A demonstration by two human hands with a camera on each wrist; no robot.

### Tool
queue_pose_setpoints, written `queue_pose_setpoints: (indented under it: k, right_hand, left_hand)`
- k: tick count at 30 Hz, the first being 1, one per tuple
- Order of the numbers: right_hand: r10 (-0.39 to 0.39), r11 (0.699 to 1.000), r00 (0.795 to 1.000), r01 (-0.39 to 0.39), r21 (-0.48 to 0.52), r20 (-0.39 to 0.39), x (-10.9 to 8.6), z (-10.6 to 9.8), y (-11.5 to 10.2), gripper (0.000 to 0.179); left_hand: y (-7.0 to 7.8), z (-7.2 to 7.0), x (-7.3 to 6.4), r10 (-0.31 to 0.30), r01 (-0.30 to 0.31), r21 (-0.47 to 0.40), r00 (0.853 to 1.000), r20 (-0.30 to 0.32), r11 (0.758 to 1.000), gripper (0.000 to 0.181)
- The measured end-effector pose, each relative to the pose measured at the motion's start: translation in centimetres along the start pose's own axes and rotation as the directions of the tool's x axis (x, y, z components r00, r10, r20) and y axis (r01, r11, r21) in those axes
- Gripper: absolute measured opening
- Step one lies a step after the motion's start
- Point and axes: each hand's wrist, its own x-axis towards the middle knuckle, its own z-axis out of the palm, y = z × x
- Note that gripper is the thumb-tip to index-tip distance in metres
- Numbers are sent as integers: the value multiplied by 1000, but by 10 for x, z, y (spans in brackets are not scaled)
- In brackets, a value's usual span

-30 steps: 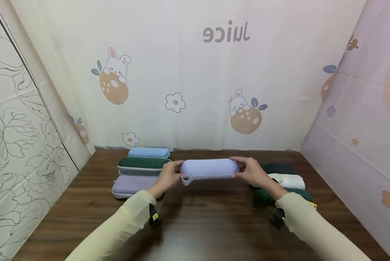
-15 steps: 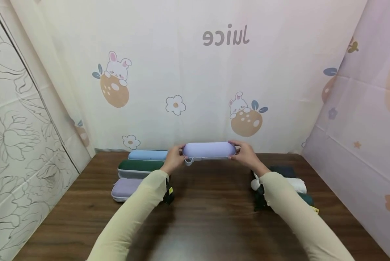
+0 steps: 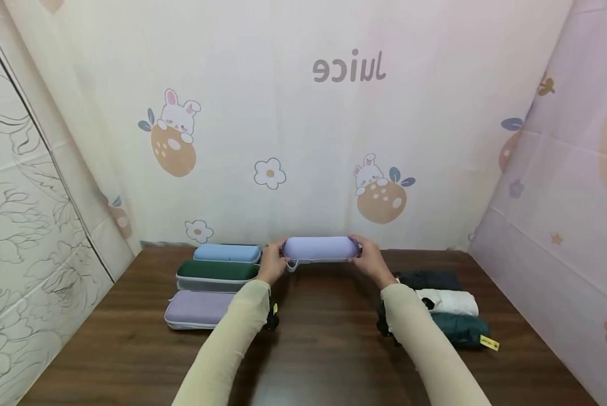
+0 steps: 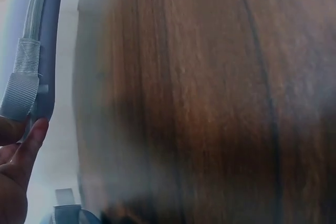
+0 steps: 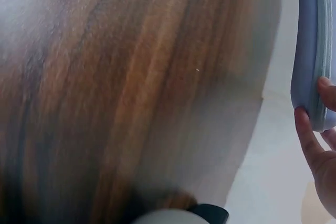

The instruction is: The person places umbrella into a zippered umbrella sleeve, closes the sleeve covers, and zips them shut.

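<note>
Lavender case point(image 3: 320, 248) was what we saw between the two hands, with its length across the view. It was held up over the wooden table point(image 3: 313, 355), near the far edge, in front of the printed curtain point(image 3: 303, 124) (how near to the cloth, we could not tell).

The left hand point(image 3: 273, 263) was clamped on the left end of it, and in the left wrist view we saw the fingertips close beside the grey strap point(image 4: 20, 95). The right hand point(image 3: 371, 264) gripped the opposite end; in the right wrist view the thumb lay upon the zip point(image 5: 324, 30) and another finger touched the side.

To the left, we found three more cases, one behind another: the purple case point(image 3: 198, 308) nearest, then the dark green case point(image 3: 214, 270), and the light blue case point(image 3: 226, 252) farthest. The left sleeve point(image 3: 232, 344) covered the right part of the purple one.

To the right lay three folded bundles in a similar order. We noticed the dark teal bundle point(image 3: 460, 329) nearest, with a yellow tag point(image 3: 489, 342) at its end, then the white bundle point(image 3: 450, 302), and behind them the black bundle point(image 3: 430, 279). The right sleeve point(image 3: 425, 344) hid some part of the teal one.
</note>
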Motion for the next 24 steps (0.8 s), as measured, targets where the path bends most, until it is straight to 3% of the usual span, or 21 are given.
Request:
queue_pose_setpoints:
  k: [9,17,24]
  right_hand:
    - [17,999,1000,-17,-52,11,7,16,13,64]
    - [44,993,999,-41,-107,23,6,21,14,62]
    - [113,981,986,-92,-170,119,12,22,8,72]
  left_hand:
    - [-12,8,5,54,-44,154,997,-61,987,50]
    - [-14,17,0,16,2,180,995,-98,984,47]
    - [-8,15,-1,17,-11,203,999,-29,979,50]
